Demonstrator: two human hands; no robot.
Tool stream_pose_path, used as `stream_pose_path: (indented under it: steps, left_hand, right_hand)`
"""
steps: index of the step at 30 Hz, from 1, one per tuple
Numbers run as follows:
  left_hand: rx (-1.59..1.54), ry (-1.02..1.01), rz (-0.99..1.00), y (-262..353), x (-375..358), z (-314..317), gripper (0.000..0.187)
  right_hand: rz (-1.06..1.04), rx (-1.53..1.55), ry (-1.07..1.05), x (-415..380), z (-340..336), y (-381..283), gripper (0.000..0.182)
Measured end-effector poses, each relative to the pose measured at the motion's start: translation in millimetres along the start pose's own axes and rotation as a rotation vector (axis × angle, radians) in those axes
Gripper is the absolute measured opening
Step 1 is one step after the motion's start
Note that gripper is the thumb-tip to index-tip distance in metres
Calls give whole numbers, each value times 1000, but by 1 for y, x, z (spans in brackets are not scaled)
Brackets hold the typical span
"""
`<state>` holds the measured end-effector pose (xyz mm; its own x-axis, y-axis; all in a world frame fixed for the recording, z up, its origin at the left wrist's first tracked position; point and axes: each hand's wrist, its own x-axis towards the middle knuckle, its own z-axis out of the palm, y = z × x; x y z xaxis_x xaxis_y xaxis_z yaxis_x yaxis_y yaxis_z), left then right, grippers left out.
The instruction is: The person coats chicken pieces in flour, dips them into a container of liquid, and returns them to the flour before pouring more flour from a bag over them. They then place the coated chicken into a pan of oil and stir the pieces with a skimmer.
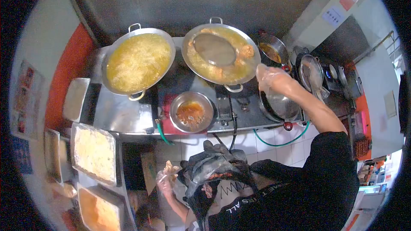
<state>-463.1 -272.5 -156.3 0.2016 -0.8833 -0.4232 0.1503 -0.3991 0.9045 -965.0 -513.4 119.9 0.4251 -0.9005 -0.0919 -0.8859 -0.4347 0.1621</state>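
Left hand (166, 179): grip round a coated piece (171, 168); right wok (187, 55) lies ahead and rightward, right hand (270, 79) nearer, by its rim (that grip: can't tell)

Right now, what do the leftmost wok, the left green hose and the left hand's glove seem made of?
Wok: silvery metal, perhaps steel; it shines softly. Hose: satin, likely rubber or plastic; it curves smoothly. Glove: probably thin, clear, glossy plastic; skin shows through.

Glare flares white off the steel desk (132, 119), wide distortion bows the walls (47, 30), and speckled black swallows all four corners!
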Motion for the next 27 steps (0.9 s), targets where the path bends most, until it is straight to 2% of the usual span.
stream_pose_path:
  steps: [1,3,6,7,8,9,10,11,12,13,15,17,19,20,21,22,24,27]
  left_hand:
    - [-114,-35,-24,7,-2,2,24]
    - [-36,-63,-45,5,3,-1,27]
    - [53,-49,-10,-8,12,-3,23]
    - [112,-35,7,-3,12,2,32]
    - [170,-22,25,2,13,7,44]
    - [170,-32,29,7,14,8,44]
    - [108,-28,-26,12,13,8,27]
    - [47,-22,-84,12,12,8,13]
    - [61,9,224,-6,13,5,13]
    - [62,5,226,-2,12,7,13]
    - [158,23,168,6,10,8,13]
    - [98,-19,112,-7,15,2,13]
    - [40,-62,53,-3,16,5,14]
    - [14,-33,-46,6,15,11,15]
    - [-12,-4,-146,14,12,16,17]
    - [-11,-3,-147,16,9,19,17]
    - [-45,-24,80,23,3,25,22]
    - [-74,-10,14,38,3,35,25]
  right_hand:
    - [223,160,-31,4,-24,-12,21]
    - [284,1,-20,7,-33,-15,22]
    - [290,135,11,12,-3,-10,21]
    - [185,-37,-104,6,-3,-14,21]
    - [251,23,-183,6,1,-23,22]
    - [318,83,-263,8,2,-33,24]
    - [394,105,-264,6,-5,-39,26]
    - [403,103,-265,0,-13,-34,26]
    - [305,57,-236,-7,-19,-28,27]
    - [205,11,-205,-11,-27,-23,28]
    - [245,42,-198,-13,-32,-8,27]
    - [458,122,-40,-12,-16,25,33]
    - [592,50,-11,-9,-2,52,36]
    - [445,-47,66,-12,8,68,37]
    - [445,-45,66,-8,23,85,37]
    - [526,-29,-8,-1,39,102,37]
    - [697,95,-114,11,46,108,33]
    - [747,119,-175,25,51,94,33]
